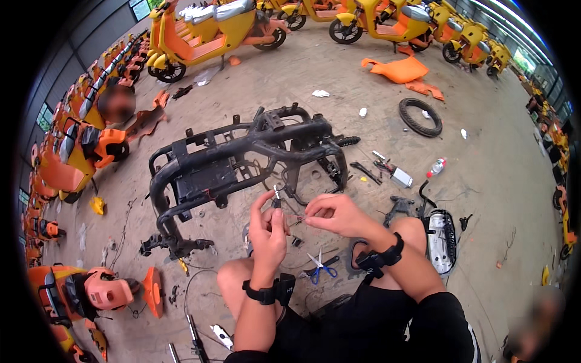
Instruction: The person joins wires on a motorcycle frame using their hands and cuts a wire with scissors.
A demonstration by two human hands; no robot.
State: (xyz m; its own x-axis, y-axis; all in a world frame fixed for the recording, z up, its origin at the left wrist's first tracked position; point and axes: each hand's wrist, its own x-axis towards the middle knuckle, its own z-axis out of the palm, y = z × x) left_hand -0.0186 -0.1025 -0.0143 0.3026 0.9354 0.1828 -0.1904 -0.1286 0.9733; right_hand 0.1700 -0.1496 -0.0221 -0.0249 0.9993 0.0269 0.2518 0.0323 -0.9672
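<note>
Between the thumb and fingers of my left hand (268, 236) is a small dark part with a silver tip (276, 195), held upright. Thin reddish wires (295, 217) stretch from it to my right hand (333, 216), whose thumb and fingertips are pinched on their end. What kind of part it is, I cannot make out. Just beyond both hands lies a black scooter frame (227, 151) on its side, with loose cables hanging at its middle. Blue-handled scissors (319, 269) lie open on the floor between my knees, against a dark tool (330, 262).
A tire (420, 117), a silver box with leads (402, 177), a bottle (436, 167) and a silver-and-black motor cover (442, 242) lie to the right. Orange body panels (399, 69) are farther back. Yellow-and-orange scooters (212, 36) stand in rows. Shock absorbers (196, 339) lie front left.
</note>
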